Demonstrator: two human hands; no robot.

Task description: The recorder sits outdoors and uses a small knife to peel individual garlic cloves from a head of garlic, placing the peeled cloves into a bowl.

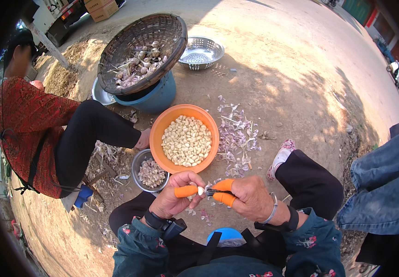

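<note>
My left hand (182,192), with an orange finger cot on one finger, pinches a pale garlic clove (201,190). Orange cots cover two fingertips of my right hand (244,195), which holds a small dark metal tool (211,191) against the clove; its exact kind is unclear. Beyond my hands stands an orange plastic basin (154,138) holding many peeled garlic cloves (186,140). Left of it, a small metal bowl (135,173) contains unpeeled cloves (151,173). Purplish garlic skins (237,138) lie scattered on the ground to the basin's right.
A woven bamboo basket (105,59) with garlic bulbs tilts on a blue tub (159,95). Behind it sits a metal colander (216,52). A seated person in red (29,114) is at left; another person's jeans (379,190) show at right. A blue container (225,234) is below my hands.
</note>
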